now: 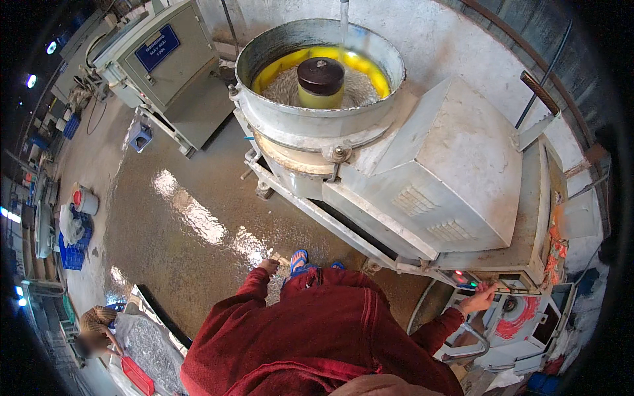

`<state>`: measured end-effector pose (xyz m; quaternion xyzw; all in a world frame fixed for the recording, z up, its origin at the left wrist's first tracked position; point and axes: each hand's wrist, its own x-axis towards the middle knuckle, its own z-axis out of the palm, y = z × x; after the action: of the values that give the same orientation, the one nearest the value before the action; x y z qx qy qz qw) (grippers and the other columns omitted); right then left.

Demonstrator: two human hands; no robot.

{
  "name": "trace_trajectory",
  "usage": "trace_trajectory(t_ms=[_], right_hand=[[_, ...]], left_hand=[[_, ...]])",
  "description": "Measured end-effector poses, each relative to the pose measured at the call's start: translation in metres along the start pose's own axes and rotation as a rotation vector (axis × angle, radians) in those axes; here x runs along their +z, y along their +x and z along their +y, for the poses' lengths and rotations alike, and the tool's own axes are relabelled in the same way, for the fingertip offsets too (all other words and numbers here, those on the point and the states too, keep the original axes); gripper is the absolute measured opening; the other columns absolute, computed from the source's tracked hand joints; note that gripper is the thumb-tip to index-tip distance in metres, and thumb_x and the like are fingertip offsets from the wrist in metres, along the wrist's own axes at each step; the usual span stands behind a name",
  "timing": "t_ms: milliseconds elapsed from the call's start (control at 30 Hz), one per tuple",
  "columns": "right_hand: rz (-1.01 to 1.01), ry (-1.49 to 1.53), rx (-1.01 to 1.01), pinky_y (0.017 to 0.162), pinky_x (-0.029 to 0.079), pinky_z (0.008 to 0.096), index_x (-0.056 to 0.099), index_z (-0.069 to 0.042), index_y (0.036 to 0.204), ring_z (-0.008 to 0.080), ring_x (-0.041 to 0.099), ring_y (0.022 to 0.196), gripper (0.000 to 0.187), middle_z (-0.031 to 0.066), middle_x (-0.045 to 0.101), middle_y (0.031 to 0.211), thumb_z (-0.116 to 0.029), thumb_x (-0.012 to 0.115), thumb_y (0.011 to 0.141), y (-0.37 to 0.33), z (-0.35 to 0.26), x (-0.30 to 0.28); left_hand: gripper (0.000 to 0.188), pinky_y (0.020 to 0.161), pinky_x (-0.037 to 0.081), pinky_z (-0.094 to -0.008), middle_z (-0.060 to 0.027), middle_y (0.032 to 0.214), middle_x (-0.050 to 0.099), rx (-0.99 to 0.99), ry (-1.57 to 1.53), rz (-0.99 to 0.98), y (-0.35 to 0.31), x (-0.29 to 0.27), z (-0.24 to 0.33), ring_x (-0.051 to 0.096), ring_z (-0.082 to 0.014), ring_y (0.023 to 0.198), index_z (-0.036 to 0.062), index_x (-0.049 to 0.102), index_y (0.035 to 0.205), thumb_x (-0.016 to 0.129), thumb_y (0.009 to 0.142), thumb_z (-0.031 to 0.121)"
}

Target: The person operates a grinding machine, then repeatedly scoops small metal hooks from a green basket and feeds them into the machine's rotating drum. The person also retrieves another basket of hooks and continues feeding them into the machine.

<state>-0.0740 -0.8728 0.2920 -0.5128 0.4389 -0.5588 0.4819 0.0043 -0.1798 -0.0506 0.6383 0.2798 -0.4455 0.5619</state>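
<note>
My right hand is at the control panel low on the machine's right end, near its red and green lights. Its fingers are bent together against the panel; what lies under them is hidden. Down by my side hangs my left hand, its fingers too small to make out, beside a pale brown thing near my foot. In front of me stands a large round machine bowl with a yellow lining. Grey-white loose material rings its dark-capped centre post. Water runs into it from above.
A grey metal cabinet stands at the back left. The floor is wet and shiny. A sloped metal housing adjoins the bowl. Blue crates are at far left; another person bends over a work surface lower left.
</note>
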Motion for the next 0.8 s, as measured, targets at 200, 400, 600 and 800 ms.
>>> trace_trajectory(t_ms=[200,400,600,800], right_hand=[[0.005,-0.010,0.007,0.054,0.042,0.0244,0.060,0.002,0.094,0.0120,0.054,0.064,0.039,0.0067,0.061,0.077,-0.036,0.067,0.090,0.004,0.007,-0.003],[-0.061,0.066,-0.001,0.054,0.041,0.0244,0.059,0.002,0.092,0.0115,0.054,0.063,0.037,0.0060,0.060,0.076,-0.034,0.066,0.091,0.001,0.005,-0.005],[-0.038,0.025,0.008,0.056,0.042,0.0260,0.058,0.001,0.093,0.0117,0.054,0.064,0.037,0.0058,0.060,0.076,-0.035,0.064,0.093,-0.003,-0.001,-0.002],[-0.061,0.005,0.015,0.058,0.043,0.0269,0.058,0.001,0.095,0.0127,0.055,0.066,0.038,0.0064,0.060,0.076,-0.036,0.062,0.094,0.003,0.002,-0.004]], left_hand=[[0.035,0.052,0.050,-0.0339,-0.0062,0.083,0.065,0.001,0.203,0.058,-0.011,0.004,0.011,0.059,-0.0183,0.064,0.0118,0.064,0.120,0.050,0.091,0.024],[0.031,0.053,0.053,-0.0315,-0.0032,0.080,0.068,-0.023,0.150,0.019,0.001,-0.005,0.000,0.063,-0.0150,0.064,0.0159,0.067,0.118,0.054,0.090,0.020],[0.030,0.051,0.051,-0.0304,-0.0021,0.077,0.068,-0.030,0.157,0.103,-0.004,0.003,-0.011,0.062,-0.0147,0.062,0.0156,0.069,0.114,0.055,0.088,0.021],[0.029,0.050,0.049,-0.0301,-0.0004,0.073,0.065,-0.016,0.280,0.154,-0.032,0.018,0.001,0.059,-0.0145,0.058,0.0165,0.068,0.113,0.054,0.088,0.020]])
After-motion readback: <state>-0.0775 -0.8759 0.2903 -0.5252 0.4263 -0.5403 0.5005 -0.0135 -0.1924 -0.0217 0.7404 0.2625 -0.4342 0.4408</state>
